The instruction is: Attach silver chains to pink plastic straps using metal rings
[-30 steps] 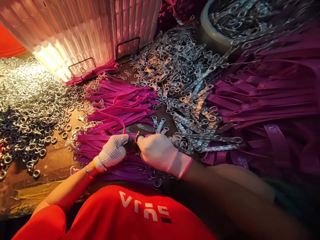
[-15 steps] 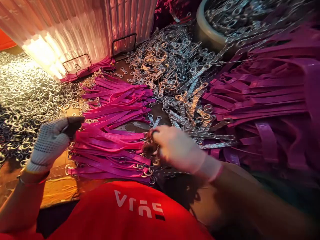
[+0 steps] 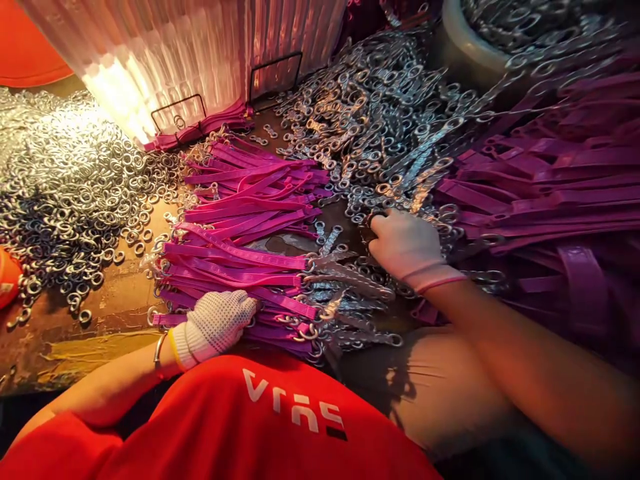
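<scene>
In a white dotted glove, my left hand [image 3: 219, 325] rests closed on the lower part of a layered stack of pink straps [image 3: 235, 260]; what its curled fingers hold, if anything, is hidden. My right hand [image 3: 404, 245], in a pale glove, is closed at the near edge of a heap of silver chain links [image 3: 370, 100]. Its fingertips are in shadow, so I cannot make out what they grip. Between the hands, short silver chains [image 3: 350, 280] fan out from the right ends of the straps.
Metal rings [image 3: 85, 173] are heaped at the left, by an orange container [image 3: 7, 277]. Clear ribbed packaging [image 3: 175, 60] stands at the back. A bucket of chains [image 3: 465, 47] is at the back right. More purple straps [image 3: 550, 193] lie at the right.
My left hand has moved right and nearer, from the straps' left ends onto the stack. My right hand has moved right and away, to the chain heap. The view has shifted.
</scene>
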{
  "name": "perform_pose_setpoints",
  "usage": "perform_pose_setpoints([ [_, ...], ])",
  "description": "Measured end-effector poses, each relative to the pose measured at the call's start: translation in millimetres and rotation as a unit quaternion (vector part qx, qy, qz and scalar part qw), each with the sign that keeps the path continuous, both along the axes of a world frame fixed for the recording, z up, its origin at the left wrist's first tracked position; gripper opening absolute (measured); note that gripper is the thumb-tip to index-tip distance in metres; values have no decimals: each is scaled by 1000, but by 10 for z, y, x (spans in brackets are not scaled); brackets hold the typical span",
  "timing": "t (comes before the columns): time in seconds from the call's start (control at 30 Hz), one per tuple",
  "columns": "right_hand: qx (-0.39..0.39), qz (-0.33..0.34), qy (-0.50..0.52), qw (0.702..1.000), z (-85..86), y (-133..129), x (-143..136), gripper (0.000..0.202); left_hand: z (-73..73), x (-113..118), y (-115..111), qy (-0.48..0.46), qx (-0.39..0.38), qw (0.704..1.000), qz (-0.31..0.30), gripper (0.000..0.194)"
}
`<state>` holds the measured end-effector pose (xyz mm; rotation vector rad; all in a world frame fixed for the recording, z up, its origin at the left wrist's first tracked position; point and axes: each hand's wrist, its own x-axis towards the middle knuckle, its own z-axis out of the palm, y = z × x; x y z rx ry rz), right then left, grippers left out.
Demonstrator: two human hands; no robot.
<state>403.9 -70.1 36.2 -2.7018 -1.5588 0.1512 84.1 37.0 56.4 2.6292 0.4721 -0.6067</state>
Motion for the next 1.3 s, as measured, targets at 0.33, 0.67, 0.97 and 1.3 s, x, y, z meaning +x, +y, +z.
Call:
perform_pose_setpoints([
  [0.33,200,232,340,889,441,-13,-972,40,308,76,86,-205,-430,849,230,22],
  [0.67,207,277,309,886,422,-28,-1261,56,93,375,-135,-264,-605,637,397,32],
  [0.97,3,267,8,964,648,87,-1255,17,20,382,-15,-229,-629,632,391,37],
  [1.3,25,245,96,964,596,60,-1183,18,163,509,62,-194,-559,713,377,36],
])
